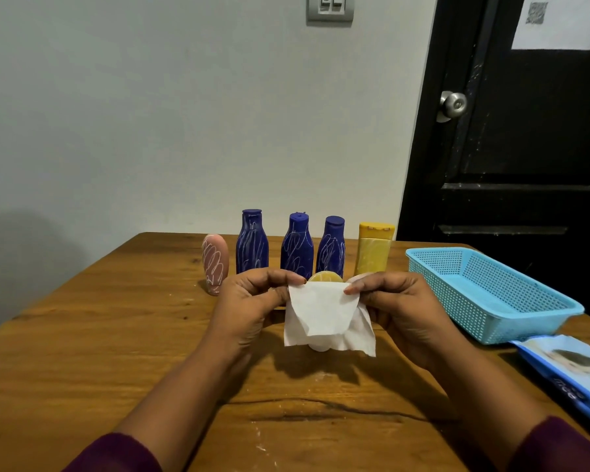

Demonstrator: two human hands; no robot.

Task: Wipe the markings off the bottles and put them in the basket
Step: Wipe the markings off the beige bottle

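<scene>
**Wipe spread, five bottles marked**

Your left hand (252, 301) and right hand (399, 301) each pinch an upper corner of the white wipe (324, 315), holding it open just above the table (116, 335), with fingers curled and thumbs clamped on the sheet. Behind it, in a row, stand a pink bottle (214, 264), three blue bottles (297, 247) and a yellow bottle (373, 248), all scribbled with pale lines. The basket (457, 294) sits to your right, apart from the row, with no bottle visible inside. A wipe pack (566, 366) lies just in front of it. A yellow rounded shape (324, 277) peeks over the wipe's top edge — what it is cannot be told. The job looks to be at its opening step — wipe readied, nothing cleaned. Next you would likely free one hand, take a bottle and rub its marks away.
</scene>
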